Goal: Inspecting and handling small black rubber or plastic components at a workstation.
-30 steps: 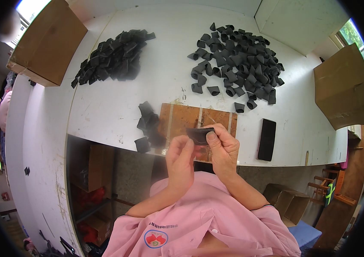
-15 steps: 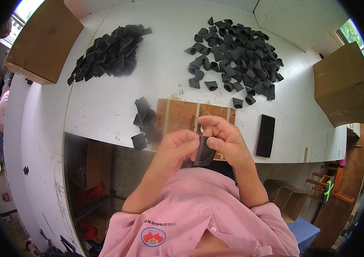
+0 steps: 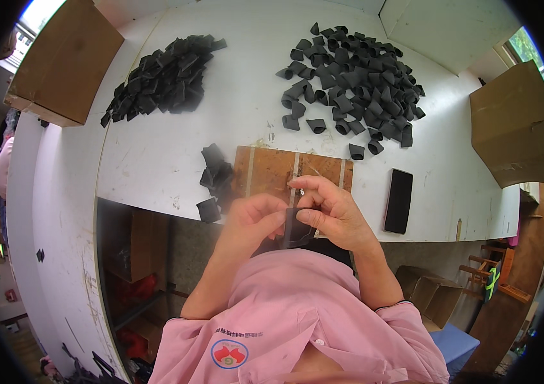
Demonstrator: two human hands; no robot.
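Note:
A small black fabric piece (image 3: 300, 233) is held up between my hands, in front of the near edge of a brown wooden board (image 3: 267, 168). My left hand (image 3: 254, 223) pinches its left edge between thumb and fingers. From the other side, my right hand (image 3: 336, 214) presses its thumb on the upper part, with the index finger bent above. A tiny shiny thing shows near the right fingers, too small to name. Several flat black pieces (image 3: 215, 171) lie just left of the board.
On the white table (image 3: 246, 83), a heap of flat black pieces (image 3: 166, 80) lies far left. A larger pile of black tube-like pieces (image 3: 364, 83) spreads far right. A black phone (image 3: 398, 201) rests right of the board. Cardboard boxes (image 3: 67, 57) stand at both sides.
Both hands have shifted slightly left with the black fabric piece. My right thumb has moved left across it. The piles and the board look the same.

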